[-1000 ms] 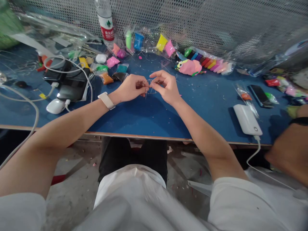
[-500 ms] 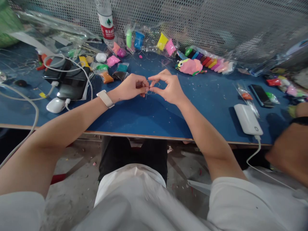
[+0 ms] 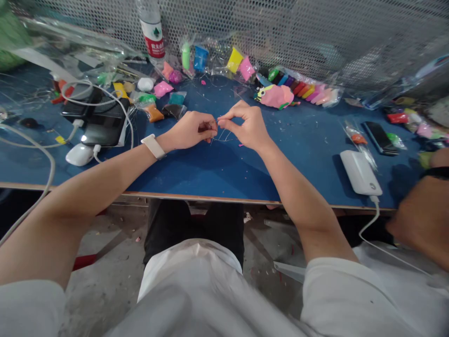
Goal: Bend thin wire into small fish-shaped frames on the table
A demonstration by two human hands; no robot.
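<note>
My left hand [image 3: 192, 131] and my right hand [image 3: 247, 125] meet over the middle of the blue table [image 3: 196, 173], fingertips almost touching. Both are closed in a pinch. Fine pale strands [image 3: 224, 136] show at and below the fingertips; whether they are thread or wire I cannot tell. The left fingers curl inward, hiding part of what they grip. Right thumb and forefinger press together at the tips. A tiny pink loop-shaped piece [image 3: 241, 145] lies under my right hand. Beyond it rests a pink clay fish [image 3: 277, 97] with a yellow face.
Bagged coloured clay [image 3: 235, 60] lines the back by a mesh panel [image 3: 280, 32], with a water bottle [image 3: 153, 35]. Cables and black devices [image 3: 105, 126] lie left. At right are a white power bank [image 3: 360, 173], a phone [image 3: 380, 138] and another person's arm [image 3: 421, 220].
My right thumb and forefinger have closed from a wider loop into a tight pinch. The pale strands and the small pink piece under the hand show more clearly. My left hand has barely moved.
</note>
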